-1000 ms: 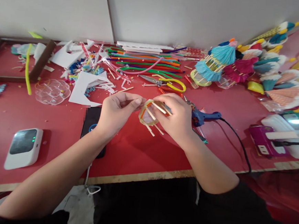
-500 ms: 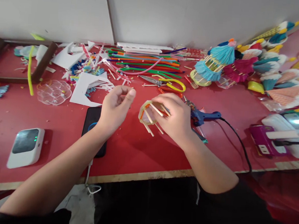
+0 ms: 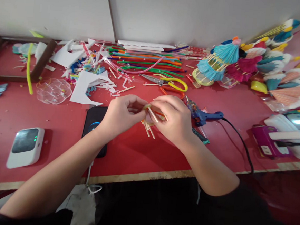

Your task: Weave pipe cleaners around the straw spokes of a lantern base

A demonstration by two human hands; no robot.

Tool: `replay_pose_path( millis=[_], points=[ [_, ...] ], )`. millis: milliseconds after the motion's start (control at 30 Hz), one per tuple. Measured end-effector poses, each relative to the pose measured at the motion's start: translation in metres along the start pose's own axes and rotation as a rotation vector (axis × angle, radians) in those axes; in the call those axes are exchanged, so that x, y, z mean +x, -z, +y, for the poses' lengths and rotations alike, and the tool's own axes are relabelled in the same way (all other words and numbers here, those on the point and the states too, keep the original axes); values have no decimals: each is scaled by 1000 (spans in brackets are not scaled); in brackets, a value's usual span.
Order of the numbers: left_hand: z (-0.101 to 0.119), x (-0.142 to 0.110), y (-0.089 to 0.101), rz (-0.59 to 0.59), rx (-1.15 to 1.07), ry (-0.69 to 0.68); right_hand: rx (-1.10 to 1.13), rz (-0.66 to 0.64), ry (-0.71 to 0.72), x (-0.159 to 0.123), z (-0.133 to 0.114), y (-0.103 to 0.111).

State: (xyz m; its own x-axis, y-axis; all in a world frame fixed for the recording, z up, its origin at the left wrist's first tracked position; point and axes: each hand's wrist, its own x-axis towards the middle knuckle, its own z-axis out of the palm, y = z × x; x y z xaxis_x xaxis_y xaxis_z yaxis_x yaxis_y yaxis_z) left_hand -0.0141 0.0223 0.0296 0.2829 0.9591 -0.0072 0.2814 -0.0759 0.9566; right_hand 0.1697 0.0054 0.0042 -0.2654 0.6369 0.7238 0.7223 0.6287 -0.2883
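Observation:
Above the red table, both hands meet at a small round craft frame with several pale wooden sticks (image 3: 153, 115) jutting from its ring and an orange strip inside. My right hand (image 3: 174, 119) grips its right side, thumb and fingers closed around it. From the left, my left hand (image 3: 125, 114) has its thumb and fingertips closed on the ring's left edge. The fingers of both hands hide much of the ring. A blue glue gun (image 3: 203, 116) lies just right of my right hand, and a black phone (image 3: 95, 125) lies beneath my left wrist.
Yellow-handled scissors (image 3: 176, 84) and colourful pipe cleaners (image 3: 146, 63) lie behind the hands. White foam scraps (image 3: 83, 86) and a clear flower-shaped tray (image 3: 54, 91) are on the left. Blue-roofed craft pavilions (image 3: 216, 62) stand at back right. A white device (image 3: 25, 147) sits at front left.
My left hand has moved right and closed on the craft frame's left edge; before, it was apart from it. My right hand keeps its hold in nearly the same place.

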Motion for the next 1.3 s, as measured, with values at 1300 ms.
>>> replay_pose_path(
  millis=[1300],
  points=[
    [-2,13,4,334,-349,173,-96,-98,146,16,-16,43]
  ],
)
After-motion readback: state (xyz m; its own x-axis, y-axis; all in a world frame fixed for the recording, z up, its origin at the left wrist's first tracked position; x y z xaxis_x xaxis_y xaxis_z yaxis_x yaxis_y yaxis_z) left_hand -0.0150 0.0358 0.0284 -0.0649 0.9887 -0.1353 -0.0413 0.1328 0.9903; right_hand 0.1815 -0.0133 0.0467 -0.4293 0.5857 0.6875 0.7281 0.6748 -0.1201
